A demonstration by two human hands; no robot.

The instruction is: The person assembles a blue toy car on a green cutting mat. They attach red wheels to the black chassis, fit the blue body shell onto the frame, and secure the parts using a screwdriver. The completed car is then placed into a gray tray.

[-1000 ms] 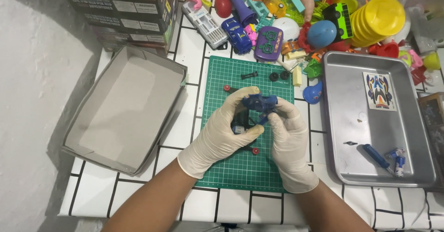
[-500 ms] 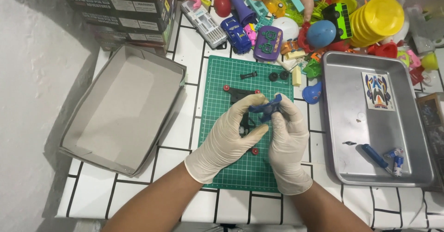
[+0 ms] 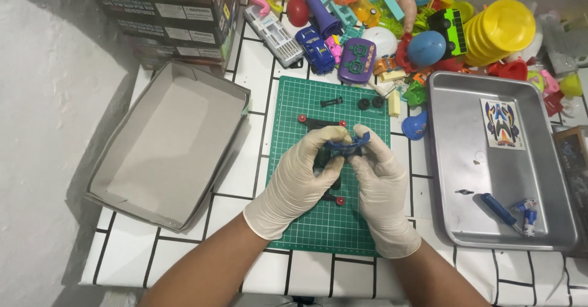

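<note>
Both hands wear pale latex gloves and meet over a green cutting mat [image 3: 306, 221]. My left hand [image 3: 298, 181] and my right hand [image 3: 381, 187] together pinch a small blue plastic toy car body [image 3: 346, 145] between the fingertips. Under the hands lies a black toy chassis with small red rollers [image 3: 340, 200], mostly hidden. A black bar with red ends [image 3: 318, 122] lies just beyond the fingers, and small black wheels [image 3: 370, 103] and a black axle piece [image 3: 331, 102] lie at the mat's far edge.
An open grey cardboard box lid [image 3: 168, 148] sits left of the mat. A metal tray [image 3: 465, 160] on the right holds a sticker sheet [image 3: 502, 122], a blue screwdriver [image 3: 499, 210] and small batteries [image 3: 528, 215]. Many colourful plastic toys [image 3: 422, 31] crowd the back; stacked boxes [image 3: 165, 13] stand at back left.
The hands have turned the blue car body and shifted slightly nearer; the left fingers now wrap over its top. Everything else stays put.
</note>
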